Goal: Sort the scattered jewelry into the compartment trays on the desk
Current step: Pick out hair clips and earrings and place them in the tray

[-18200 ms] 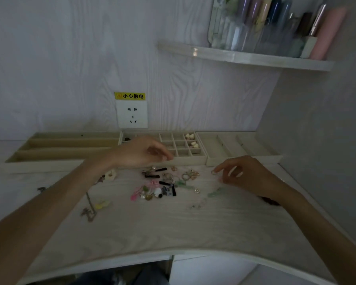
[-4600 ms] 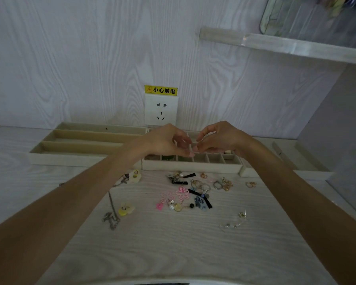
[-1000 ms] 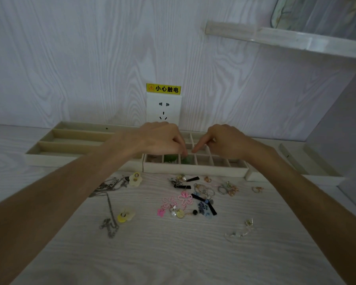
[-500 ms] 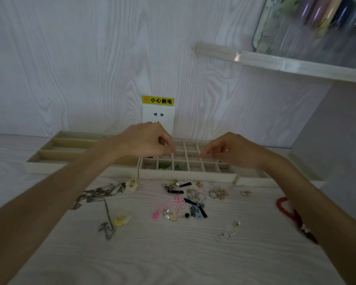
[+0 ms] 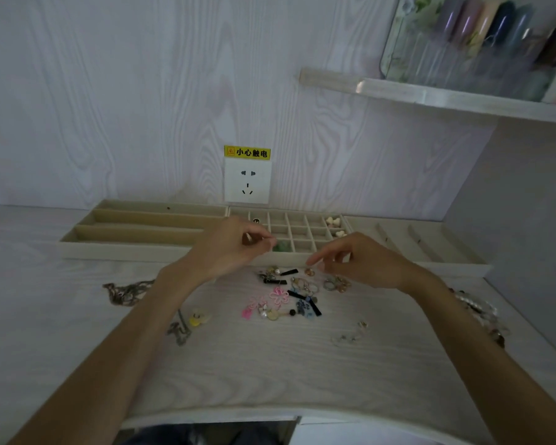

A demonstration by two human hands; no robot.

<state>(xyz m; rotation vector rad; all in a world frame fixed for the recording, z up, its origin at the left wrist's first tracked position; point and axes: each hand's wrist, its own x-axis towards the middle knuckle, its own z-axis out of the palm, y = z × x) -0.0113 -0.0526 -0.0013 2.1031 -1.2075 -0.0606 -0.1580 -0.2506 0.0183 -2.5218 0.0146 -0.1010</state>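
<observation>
The one camera sits on my head, looking forward and down across the table (image 5: 270,364) toward the wall (image 5: 126,91), near enough that my forearms fill the lower corners.

Both hands drawn back toward 6 o'clock off grid tray (image 5: 302,234). Left hand (image 5: 228,248) now at tray's front wall, fingertips pinched. Right hand (image 5: 357,261) lowered over ring cluster (image 5: 334,283) on counter (image 5: 270,364), fingers loosely curled.
</observation>
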